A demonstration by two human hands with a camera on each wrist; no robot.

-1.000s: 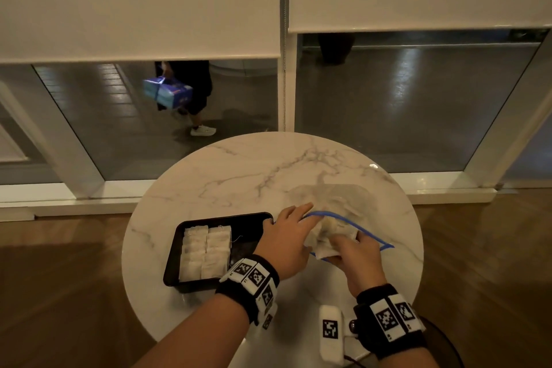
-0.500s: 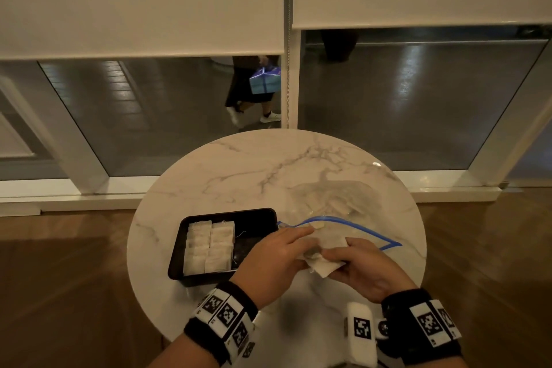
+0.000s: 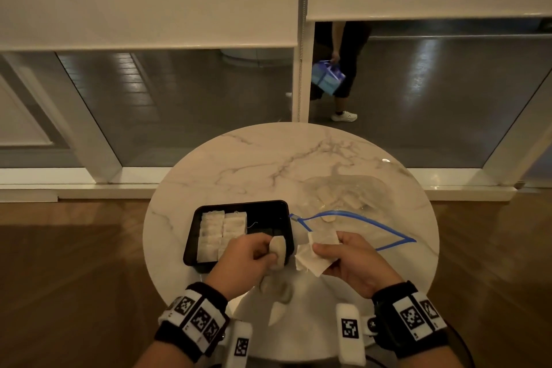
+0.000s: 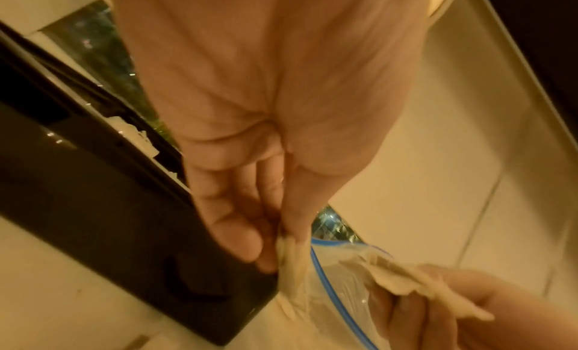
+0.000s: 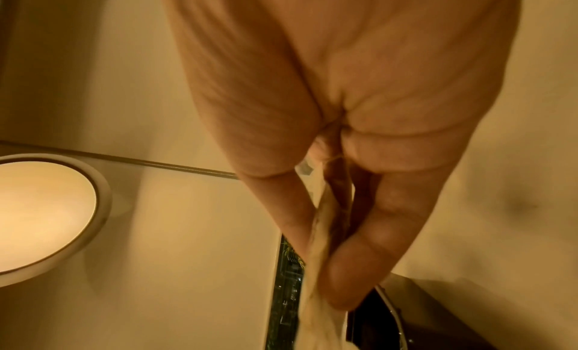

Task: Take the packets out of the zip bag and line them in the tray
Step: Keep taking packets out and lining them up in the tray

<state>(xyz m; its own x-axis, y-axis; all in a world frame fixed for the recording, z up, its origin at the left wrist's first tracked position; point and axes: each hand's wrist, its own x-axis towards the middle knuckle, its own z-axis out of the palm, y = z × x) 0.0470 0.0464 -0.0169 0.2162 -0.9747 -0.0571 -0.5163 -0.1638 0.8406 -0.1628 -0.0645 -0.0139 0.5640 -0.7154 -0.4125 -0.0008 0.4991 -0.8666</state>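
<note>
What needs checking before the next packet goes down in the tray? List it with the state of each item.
1. Left hand grips a packet: ok.
2. Right hand holds its packets securely: ok, pinched between thumb and fingers.
3. Free space in the tray: ok, its right part is bare beside two columns of laid packets.
4. Left hand's packet is over the tray: ok, it sits at the tray's near right corner.
5. Zip bag is open for the next pick: ok, the blue rim gapes.
6. Packets remaining in the bag: cannot tell how many; some pale shapes show through the plastic.
</note>
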